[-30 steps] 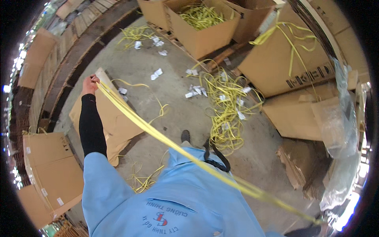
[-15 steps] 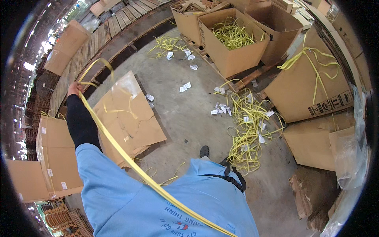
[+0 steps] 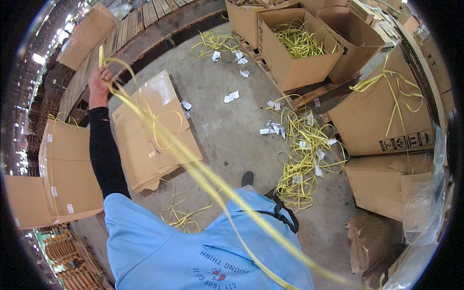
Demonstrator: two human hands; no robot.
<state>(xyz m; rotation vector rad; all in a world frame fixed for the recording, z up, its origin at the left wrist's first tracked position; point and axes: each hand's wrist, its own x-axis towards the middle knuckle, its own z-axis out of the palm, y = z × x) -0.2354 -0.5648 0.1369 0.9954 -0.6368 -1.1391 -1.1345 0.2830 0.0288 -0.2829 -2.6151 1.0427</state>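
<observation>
My left hand [image 3: 100, 83], its arm stretched out to the far left in a black sleeve, is closed around several yellow packing straps [image 3: 180, 153]. A short length sticks up above the fist, and a thin loop hangs beyond it. From the hand the straps run taut and blurred across my blue shirt [image 3: 145, 241] toward the lower right edge. My right hand is out of the picture. Below the held straps lies a flat sheet of cardboard [image 3: 137, 128] on the floor.
Tangled yellow straps with white paper scraps [image 3: 273, 129] lie right of my foot. An open carton [image 3: 290, 75] full of straps stands on a pallet at the back. Large cartons [image 3: 372, 121] line the right; stacked cartons [image 3: 72, 169] stand left. Slatted wooden decking [image 3: 133, 26] runs behind.
My left hand has risen slightly and turned, with the straps still in it. The straps have spread into separate strands and shifted right across my shirt. The view has turned a little.
</observation>
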